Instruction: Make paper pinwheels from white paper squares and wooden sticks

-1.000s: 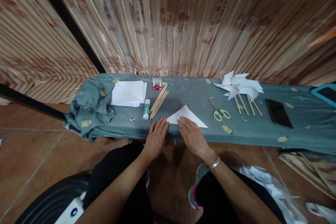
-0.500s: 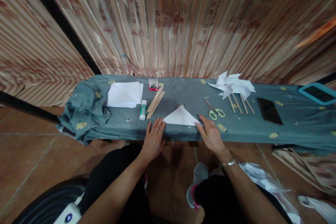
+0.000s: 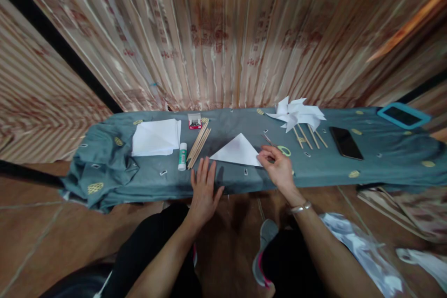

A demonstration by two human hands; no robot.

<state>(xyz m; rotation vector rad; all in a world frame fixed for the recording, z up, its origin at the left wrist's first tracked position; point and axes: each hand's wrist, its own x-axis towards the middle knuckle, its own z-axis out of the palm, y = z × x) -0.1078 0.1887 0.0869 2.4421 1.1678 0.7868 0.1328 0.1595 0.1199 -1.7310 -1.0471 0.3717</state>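
Observation:
A white sheet of paper (image 3: 238,151), folded into a triangle with its peak pointing away from me, lies near the front of the cloth-covered bench. My right hand (image 3: 277,164) pinches the triangle's right corner between thumb and fingers. Spread flat on the cloth, my left hand (image 3: 204,188) is open by the left corner and holds nothing. Partly behind my right hand are scissors (image 3: 284,150) with green handles. Thin wooden sticks (image 3: 199,148) and a glue stick (image 3: 182,156) lie beyond my left fingertips.
A stack of white paper (image 3: 155,137) sits at the left, with a small red box (image 3: 194,122) nearby. Paper pinwheels (image 3: 296,114) on sticks, a dark phone (image 3: 345,142) and a blue-framed device (image 3: 403,115) lie to the right. Corrugated sheeting (image 3: 216,32) rises behind the bench.
My right fingers have closed on the paper's right corner. My left hand has drawn slightly back from the left corner, and the view has shifted a little.

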